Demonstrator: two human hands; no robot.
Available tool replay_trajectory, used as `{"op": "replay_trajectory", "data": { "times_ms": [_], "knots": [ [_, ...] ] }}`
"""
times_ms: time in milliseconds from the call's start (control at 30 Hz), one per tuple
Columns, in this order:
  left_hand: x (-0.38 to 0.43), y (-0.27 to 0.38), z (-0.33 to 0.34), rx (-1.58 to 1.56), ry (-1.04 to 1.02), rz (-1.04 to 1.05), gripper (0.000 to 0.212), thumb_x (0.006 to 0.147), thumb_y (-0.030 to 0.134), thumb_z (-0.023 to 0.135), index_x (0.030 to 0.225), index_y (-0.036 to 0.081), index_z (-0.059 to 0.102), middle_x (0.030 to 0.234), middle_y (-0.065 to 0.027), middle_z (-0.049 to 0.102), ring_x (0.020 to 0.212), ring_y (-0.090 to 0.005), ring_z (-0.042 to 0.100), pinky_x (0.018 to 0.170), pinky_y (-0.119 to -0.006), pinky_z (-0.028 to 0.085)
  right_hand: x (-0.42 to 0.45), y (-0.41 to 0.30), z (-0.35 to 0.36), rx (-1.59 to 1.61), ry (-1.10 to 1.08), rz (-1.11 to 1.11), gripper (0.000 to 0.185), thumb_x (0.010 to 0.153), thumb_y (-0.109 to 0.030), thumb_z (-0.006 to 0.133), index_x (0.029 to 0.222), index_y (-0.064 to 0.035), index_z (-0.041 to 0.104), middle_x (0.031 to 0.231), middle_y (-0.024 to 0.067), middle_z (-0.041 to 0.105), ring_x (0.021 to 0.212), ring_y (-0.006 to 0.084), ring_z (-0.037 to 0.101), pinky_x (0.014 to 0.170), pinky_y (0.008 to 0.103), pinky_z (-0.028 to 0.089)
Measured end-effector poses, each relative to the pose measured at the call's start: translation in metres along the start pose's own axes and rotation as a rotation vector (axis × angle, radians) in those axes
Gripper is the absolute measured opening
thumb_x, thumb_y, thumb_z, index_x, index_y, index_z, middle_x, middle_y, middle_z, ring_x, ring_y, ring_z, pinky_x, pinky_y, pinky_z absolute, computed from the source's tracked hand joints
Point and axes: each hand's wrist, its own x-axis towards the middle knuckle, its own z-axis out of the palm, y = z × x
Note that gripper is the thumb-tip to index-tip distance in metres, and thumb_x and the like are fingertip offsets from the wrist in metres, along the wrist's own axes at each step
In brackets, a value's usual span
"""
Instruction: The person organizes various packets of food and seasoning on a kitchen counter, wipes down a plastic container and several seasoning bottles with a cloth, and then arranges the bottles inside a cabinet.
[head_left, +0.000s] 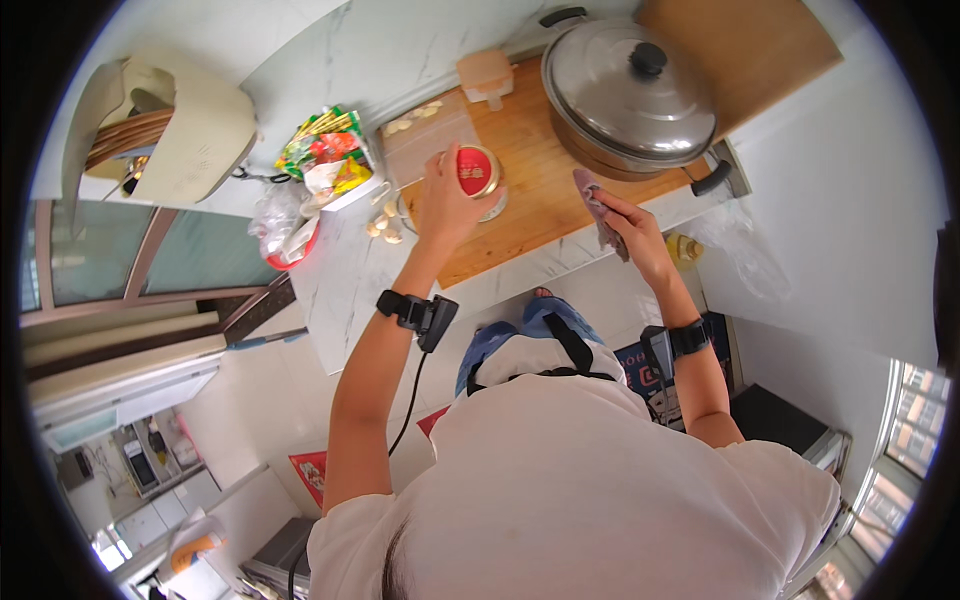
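My left hand (444, 196) is wrapped around a jar with a red lid (475, 171), held upright over the left part of a wooden cutting board (529, 199). Whether the jar rests on the board I cannot tell. A folded purplish cloth (600, 214) is pinched in my right hand (636, 231), above the board's front edge and apart from the jar. Beyond the cloth stands a large lidded steel pot (626, 94). A clear plastic bag with pale pieces (420, 135) lies just behind the jar.
A peach-coloured plastic container (485, 73) stands by the wall. Garlic bulbs (386, 223) lie left of the board. Further left are a box of seasoning packets (334, 161), a red bowl with plastic bags (289, 247) and a cream utensil holder (191, 127). An oil bottle (684, 250) stands below right.
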Motion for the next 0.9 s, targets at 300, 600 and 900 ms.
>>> {"op": "replay_trajectory", "data": {
  "times_ms": [300, 600, 900],
  "knots": [
    [-0.017, -0.059, -0.016, -0.361, 0.119, -0.208, 0.067, 0.075, 0.046, 0.063, 0.119, -0.002, 0.043, 0.128, -0.0216, 0.035, 0.119, -0.0315, 0.036, 0.097, -0.038, 0.033, -0.016, -0.044, 0.073, -0.049, -0.292, -0.263, 0.027, 0.086, 0.003, 0.046, 0.11, 0.0014, 0.057, 0.121, 0.0085, 0.051, 0.1, 0.0124, 0.049, 0.083, 0.0233, 0.04],
    [-0.101, -0.278, -0.098, -1.265, 0.451, -1.13, 0.059, 0.084, 0.038, 0.053, 0.124, -0.001, 0.033, 0.117, -0.015, 0.047, 0.097, -0.0276, 0.056, 0.077, -0.038, 0.048, -0.019, -0.054, 0.168, -0.119, -0.52, -0.178, 0.028, 0.086, 0.003, 0.046, 0.111, -0.0014, 0.057, 0.118, 0.0089, 0.054, 0.1, 0.0129, 0.051, 0.082, 0.0224, 0.042],
    [-0.091, -0.333, -0.122, -1.269, 0.314, -1.101, 0.039, 0.083, 0.032, 0.055, 0.107, 0.003, 0.046, 0.102, -0.0102, 0.053, 0.091, -0.0261, 0.057, 0.076, -0.038, 0.047, -0.003, 0.021, 0.265, -0.142, -0.42, 0.105, 0.029, 0.087, -0.01, 0.048, 0.114, -0.0054, 0.058, 0.092, 0.0001, 0.058, 0.075, 0.005, 0.048, 0.064, 0.0178, 0.041]
  ]
}}
